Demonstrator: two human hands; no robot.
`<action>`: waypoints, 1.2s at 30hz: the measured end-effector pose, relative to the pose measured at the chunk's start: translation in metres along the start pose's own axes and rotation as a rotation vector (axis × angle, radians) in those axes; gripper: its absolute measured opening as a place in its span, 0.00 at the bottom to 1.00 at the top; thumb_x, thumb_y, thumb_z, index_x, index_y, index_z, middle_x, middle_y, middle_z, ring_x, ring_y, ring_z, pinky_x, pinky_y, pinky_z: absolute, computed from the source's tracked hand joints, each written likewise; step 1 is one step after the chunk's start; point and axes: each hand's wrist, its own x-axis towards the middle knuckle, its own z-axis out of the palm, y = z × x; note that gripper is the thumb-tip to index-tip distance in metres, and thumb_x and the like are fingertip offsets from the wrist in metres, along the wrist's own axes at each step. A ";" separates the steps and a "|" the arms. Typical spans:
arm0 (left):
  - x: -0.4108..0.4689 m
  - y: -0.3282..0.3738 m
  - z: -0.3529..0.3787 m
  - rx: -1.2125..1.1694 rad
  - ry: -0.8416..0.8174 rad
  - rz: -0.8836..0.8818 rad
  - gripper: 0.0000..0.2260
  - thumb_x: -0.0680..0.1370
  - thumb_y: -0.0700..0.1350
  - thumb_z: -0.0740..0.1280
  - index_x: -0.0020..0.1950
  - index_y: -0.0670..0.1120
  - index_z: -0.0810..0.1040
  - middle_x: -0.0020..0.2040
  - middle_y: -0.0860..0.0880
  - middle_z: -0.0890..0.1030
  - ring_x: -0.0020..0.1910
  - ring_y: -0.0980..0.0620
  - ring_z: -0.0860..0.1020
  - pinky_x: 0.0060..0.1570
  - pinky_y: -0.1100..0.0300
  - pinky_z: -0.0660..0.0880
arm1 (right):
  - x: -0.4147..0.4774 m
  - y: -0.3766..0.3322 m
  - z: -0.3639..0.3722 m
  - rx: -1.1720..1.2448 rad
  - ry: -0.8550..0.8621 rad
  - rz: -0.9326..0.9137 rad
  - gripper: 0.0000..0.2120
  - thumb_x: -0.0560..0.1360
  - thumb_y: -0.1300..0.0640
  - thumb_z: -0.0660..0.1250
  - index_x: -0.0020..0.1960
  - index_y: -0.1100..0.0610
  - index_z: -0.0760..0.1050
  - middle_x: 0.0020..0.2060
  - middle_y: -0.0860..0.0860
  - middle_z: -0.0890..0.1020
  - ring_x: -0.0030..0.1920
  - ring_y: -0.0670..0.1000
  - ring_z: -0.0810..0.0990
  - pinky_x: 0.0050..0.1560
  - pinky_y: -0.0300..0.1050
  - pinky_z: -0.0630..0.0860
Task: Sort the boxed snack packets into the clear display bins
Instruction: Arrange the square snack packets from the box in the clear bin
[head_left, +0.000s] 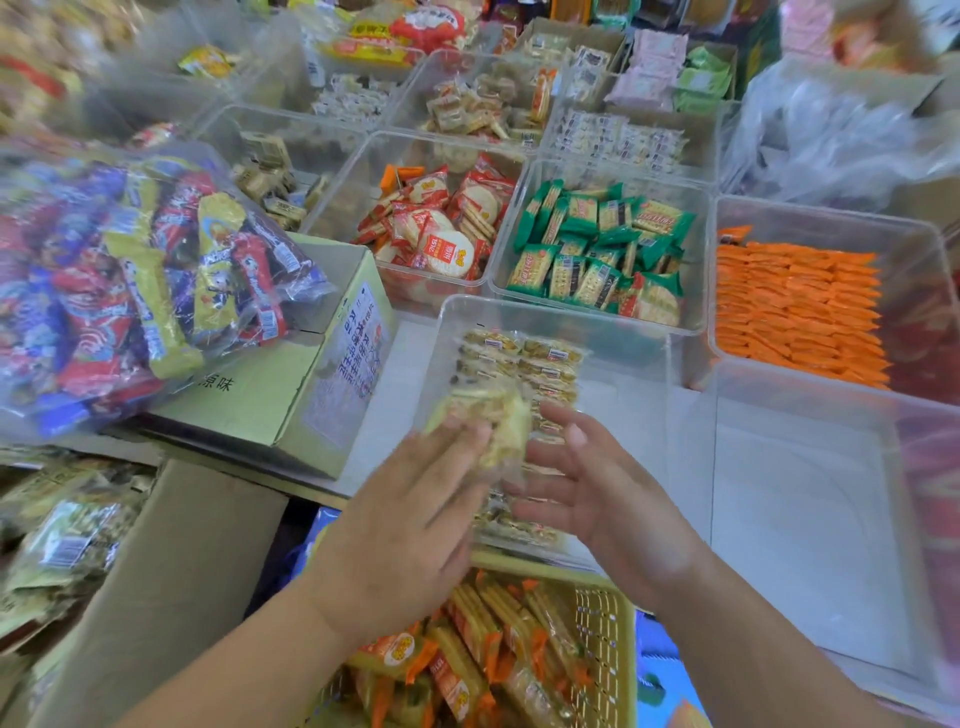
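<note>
- Counter crowded with clear display bins; nearest clear bin (613, 332) sits straight ahead, partly filled with rows of yellow packets (524, 364) along its left side, right side bare.
- Neighbouring bins behind hold green packets (597, 249), red-and-white packets (441, 223) and orange packets (795, 306), each kind kept apart.
- Open carton (291, 395) on the left, a bagged mix of snacks (130, 270) resting on it.
- Left hand (415, 519) holds a blurred clump of yellow packets (488, 415) over the near bin, fingers curled round it.
- Right hand (597, 488) just beside, palm up, fingers spread and holding nothing.
- Step in hand, as I judge: laying this handful into the near bin. The next move calls for lowering it beside the existing rows and squaring it with the free hand.
</note>
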 end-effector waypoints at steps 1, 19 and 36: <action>-0.003 0.007 0.000 0.014 -0.020 0.047 0.17 0.76 0.42 0.68 0.63 0.38 0.82 0.77 0.39 0.69 0.73 0.35 0.71 0.64 0.35 0.75 | -0.006 0.000 0.005 0.007 -0.039 -0.011 0.31 0.72 0.38 0.73 0.71 0.47 0.71 0.61 0.57 0.83 0.59 0.59 0.83 0.56 0.53 0.81; 0.007 0.050 -0.014 -0.188 -0.061 -0.200 0.26 0.64 0.31 0.82 0.61 0.42 0.85 0.64 0.42 0.82 0.60 0.41 0.83 0.54 0.44 0.82 | -0.055 0.021 -0.010 -0.570 0.204 0.047 0.17 0.82 0.45 0.61 0.71 0.42 0.67 0.63 0.50 0.76 0.48 0.47 0.84 0.50 0.50 0.82; 0.004 0.010 0.029 0.011 -0.670 -0.732 0.46 0.72 0.79 0.45 0.84 0.54 0.49 0.84 0.40 0.41 0.82 0.37 0.51 0.78 0.39 0.55 | -0.015 -0.025 -0.055 -1.827 -0.082 -0.133 0.18 0.79 0.54 0.62 0.65 0.39 0.77 0.53 0.44 0.83 0.55 0.51 0.79 0.51 0.46 0.77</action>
